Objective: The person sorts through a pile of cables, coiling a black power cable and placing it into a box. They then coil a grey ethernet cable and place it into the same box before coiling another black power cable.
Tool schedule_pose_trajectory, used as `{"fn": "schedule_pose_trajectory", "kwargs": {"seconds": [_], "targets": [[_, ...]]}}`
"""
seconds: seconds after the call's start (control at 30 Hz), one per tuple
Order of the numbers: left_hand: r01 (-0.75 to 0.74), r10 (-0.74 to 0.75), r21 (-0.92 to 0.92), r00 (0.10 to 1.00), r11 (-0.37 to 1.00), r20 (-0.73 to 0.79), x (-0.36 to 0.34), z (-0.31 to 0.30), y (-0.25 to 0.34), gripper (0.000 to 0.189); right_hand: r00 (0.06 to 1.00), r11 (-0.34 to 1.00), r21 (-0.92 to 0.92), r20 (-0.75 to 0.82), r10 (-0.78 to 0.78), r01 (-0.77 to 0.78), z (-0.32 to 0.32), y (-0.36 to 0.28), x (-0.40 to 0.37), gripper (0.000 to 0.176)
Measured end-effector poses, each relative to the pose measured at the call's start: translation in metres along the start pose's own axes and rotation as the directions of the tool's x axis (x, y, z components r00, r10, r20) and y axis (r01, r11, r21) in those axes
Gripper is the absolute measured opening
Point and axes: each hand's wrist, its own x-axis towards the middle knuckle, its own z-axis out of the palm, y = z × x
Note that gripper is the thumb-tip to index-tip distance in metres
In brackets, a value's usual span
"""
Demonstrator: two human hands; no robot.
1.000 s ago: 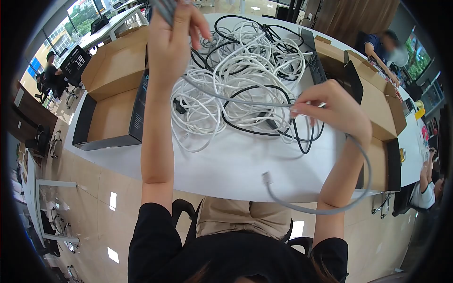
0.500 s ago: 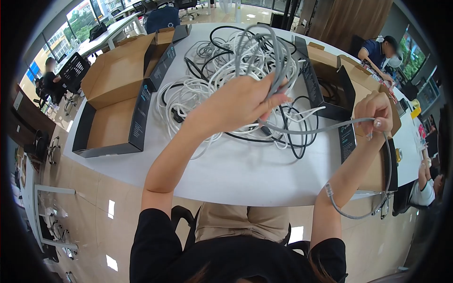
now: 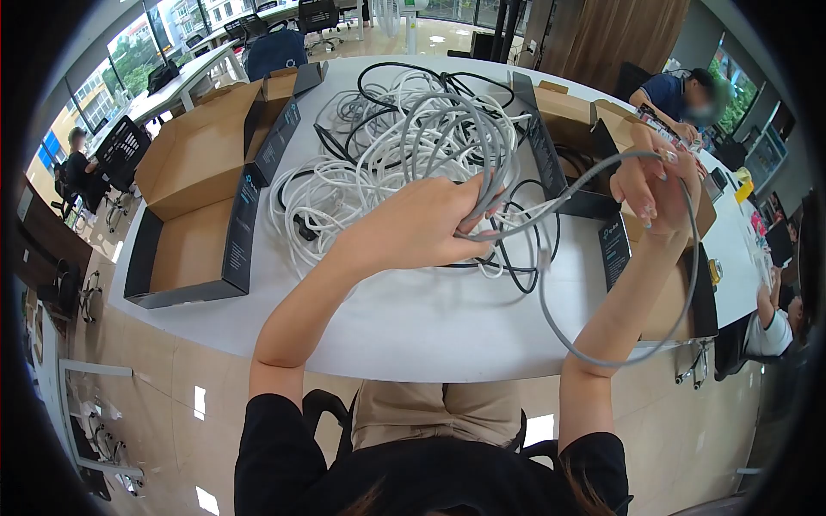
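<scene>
My left hand (image 3: 426, 222), over the near side of a cable pile, is closed around a coil of grey cable (image 3: 498, 159). From it a strand rises to my right hand (image 3: 656, 191), which is raised at the right with fingers loosely curled and the cable running across it. Below that hand the strand hangs in a wide loop in front of my right forearm. Behind the coil lies the tangled pile of white cables (image 3: 379, 176), with grey and black cables (image 3: 338, 148) mixed in.
At the left stands an open black cardboard box (image 3: 237, 236) with a brown inside. Another open box (image 3: 540, 129) at the right holds dark cables (image 3: 575, 162), and a further open box (image 3: 613, 249) lies nearer me. A person (image 3: 667, 96) sits at the far right of the white table (image 3: 413, 340).
My right hand has risen and turned, and the strand now loops higher over it. The cable's plug end, hanging by my right forearm before, has swung left. My left hand has lowered slightly with the coil.
</scene>
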Motion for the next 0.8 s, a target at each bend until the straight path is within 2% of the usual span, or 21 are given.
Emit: {"fn": "schedule_pose_trajectory", "kwargs": {"seconds": [0.1, 0.13, 0.23, 0.27, 0.37, 0.4, 0.47, 0.6, 0.67, 0.77, 0.8], "targets": [[-0.024, 0.025, 0.037, 0.999, 0.999, -0.046, 0.003, 0.006, -0.012, 0.042, 0.982, 0.994, 0.023, -0.152, 0.113, -0.111, -0.001, 0.003, 0.006, 0.027], [-0.021, 0.022, 0.033, 0.999, 0.999, -0.042, 0.004, 0.008, -0.014, 0.041, 0.989, 0.989, 0.129, -0.112, 0.093, -0.078, -0.009, 0.01, 0.007, 0.027], [-0.017, 0.018, -0.013, 0.999, 1.0, 0.027, 0.008, 0.011, -0.014, 0.038, 0.978, 0.961, 0.271, -0.207, 0.0, 0.057, -0.011, 0.022, 0.012, 0.032], [-0.015, 0.017, -0.034, 0.998, 0.999, 0.059, 0.008, 0.011, -0.013, 0.038, 0.996, 0.957, 0.279, -0.053, -0.072, 0.084, -0.028, 0.028, 0.011, 0.041], [-0.007, 0.009, -0.015, 0.99, 1.0, 0.143, 0.007, 0.009, -0.009, 0.037, 0.961, 0.984, -0.033, -0.209, -0.179, 0.176, 0.018, 0.018, 0.024, 0.044], [-0.02, 0.025, -0.041, 0.993, 0.999, 0.115, 0.005, 0.01, -0.008, 0.036, 0.979, 0.987, -0.067, -0.135, -0.156, 0.148, 0.019, 0.016, 0.026, 0.05], [-0.051, 0.056, -0.091, 0.997, 0.995, 0.061, 0.002, 0.012, -0.005, 0.034, 0.95, 0.961, -0.207, -0.218, -0.226, 0.181, 0.029, 0.018, 0.029, 0.048], [-0.122, 0.227, -0.458, 0.957, 0.881, 0.183, -0.001, 0.004, 0.0, 0.03, 0.904, 0.869, -0.46, -0.268, -0.333, 0.183, 0.042, 0.025, 0.033, 0.044], [-0.152, 0.323, -0.611, 0.929, 0.777, 0.179, -0.004, 0.003, 0.002, 0.027, 0.937, 0.855, -0.494, -0.2, -0.287, 0.157, 0.04, 0.026, 0.032, 0.044], [0.166, 0.247, -0.814, 0.902, 0.557, 0.354, -0.012, -0.009, 0.01, 0.024, 0.977, 0.881, -0.454, -0.088, -0.194, 0.134, 0.04, 0.026, 0.029, 0.049], [0.148, 0.278, -0.863, 0.909, 0.482, 0.311, -0.013, -0.009, 0.009, 0.022, 0.986, 0.896, -0.426, -0.045, -0.163, 0.128, 0.04, 0.025, 0.028, 0.051]]}}
